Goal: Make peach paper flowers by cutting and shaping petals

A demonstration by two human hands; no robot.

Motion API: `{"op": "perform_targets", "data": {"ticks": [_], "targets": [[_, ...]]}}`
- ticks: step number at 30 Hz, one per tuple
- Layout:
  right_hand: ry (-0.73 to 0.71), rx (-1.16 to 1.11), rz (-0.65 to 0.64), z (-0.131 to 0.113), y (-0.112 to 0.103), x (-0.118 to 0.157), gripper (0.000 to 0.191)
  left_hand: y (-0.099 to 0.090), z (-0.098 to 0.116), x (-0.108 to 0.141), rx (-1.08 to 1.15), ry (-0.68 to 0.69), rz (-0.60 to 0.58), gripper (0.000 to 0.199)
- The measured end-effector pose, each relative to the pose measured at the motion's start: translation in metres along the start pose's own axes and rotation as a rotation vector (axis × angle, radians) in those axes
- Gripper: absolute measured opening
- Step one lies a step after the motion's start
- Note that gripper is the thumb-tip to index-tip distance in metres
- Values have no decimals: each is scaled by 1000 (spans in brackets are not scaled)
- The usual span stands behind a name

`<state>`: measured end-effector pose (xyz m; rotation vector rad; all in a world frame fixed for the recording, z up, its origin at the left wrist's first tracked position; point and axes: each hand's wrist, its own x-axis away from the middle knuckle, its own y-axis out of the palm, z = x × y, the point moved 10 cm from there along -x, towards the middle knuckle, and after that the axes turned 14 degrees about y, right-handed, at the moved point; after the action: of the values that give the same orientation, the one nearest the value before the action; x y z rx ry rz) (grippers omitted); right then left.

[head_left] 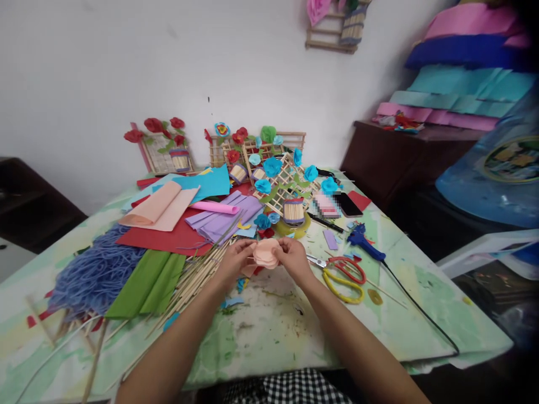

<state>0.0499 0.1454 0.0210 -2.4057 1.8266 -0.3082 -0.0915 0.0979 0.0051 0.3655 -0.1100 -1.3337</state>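
Between my two hands is a small stack of peach crepe paper petals [266, 253], layered with rounded edges. My left hand [238, 257] pinches its left side between thumb and fingers. On the opposite edge, my right hand [292, 257] grips it the same way. Both hands are above the near middle of the table. Just right of my right hand lie scissors [345, 278] with red and yellow wrapped handles. Behind my hands sit blue paper flowers [264, 221] and a roll of yellowish tape [293, 227].
Bamboo sticks [197, 278], green paper [145, 283] and a blue yarn heap [99, 272] lie on the left. A blue glue gun [366, 242] with its cord and a phone [347, 204] lie on the right. Stick lattices with paper flowers [286, 182] stand at the back.
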Motion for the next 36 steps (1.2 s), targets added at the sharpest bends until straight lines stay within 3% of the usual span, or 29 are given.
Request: {"op": "perform_targets", "data": {"ticks": [4, 7, 15, 21, 27, 36], "targets": [[70, -78, -98, 15, 5, 1, 15, 10, -22, 6, -101, -100, -156, 36], [111, -131, -119, 20, 4, 2, 18, 8, -31, 6, -211, -95, -187, 31], [-25, 181, 88, 12, -10, 6, 12, 15, -31, 11, -125, -121, -105, 31], [-87, 213, 71, 5, -5, 10, 18, 7, -36, 10, -110, -133, -14, 34], [-79, 257, 72, 5, -4, 11, 20, -3, -41, 9, -171, -117, -17, 34], [-42, 234, 97, 14, -5, 9, 16, 9, -37, 11, -123, -111, -32, 31]]}}
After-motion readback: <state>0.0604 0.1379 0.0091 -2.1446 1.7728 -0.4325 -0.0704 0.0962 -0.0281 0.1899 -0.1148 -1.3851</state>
